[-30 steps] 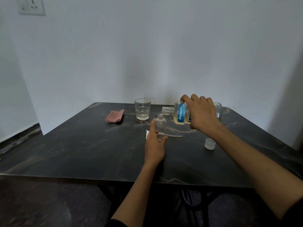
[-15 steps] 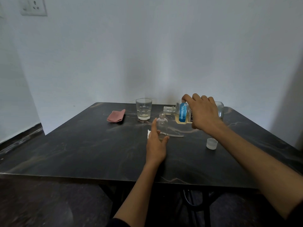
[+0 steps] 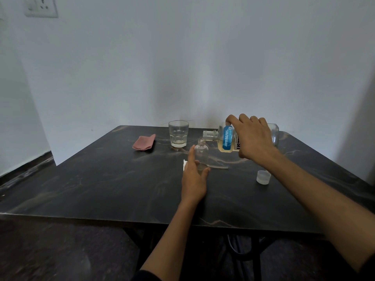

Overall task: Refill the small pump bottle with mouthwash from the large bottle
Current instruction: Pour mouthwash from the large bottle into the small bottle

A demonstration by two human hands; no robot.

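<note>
Head view: compared with a second ago my right hand (image 3: 254, 138) has tipped the large bottle (image 3: 229, 139) a bit further and nudged its mouth closer, so the open neck now sits right at the top of the small pump bottle (image 3: 201, 153), just above its opening. I read that as the pour starting or about to start; can't see a stream, too small to tell. Large bottle's long axis is close to horizontal, running left-right, neck pointing to my left and slightly down, base toward the right; yellowish liquid pooled along its lower side. My right fingers are wrapped from above, clamped on the large bottle's body over the blue label. Small pump bottle stands upright mid-table, long axis vertical, opening up, looks mostly empty. My left hand (image 3: 193, 179) steadies it, thumb and fingers closed around its lower half. Pump tube (image 3: 217, 166) lies flat on the table (image 3: 101, 179) just behind that hand, cap (image 3: 263, 177) sits apart to the right. Glass (image 3: 178, 133) and pink cloth (image 3: 144, 142) further back, not involved.
</note>
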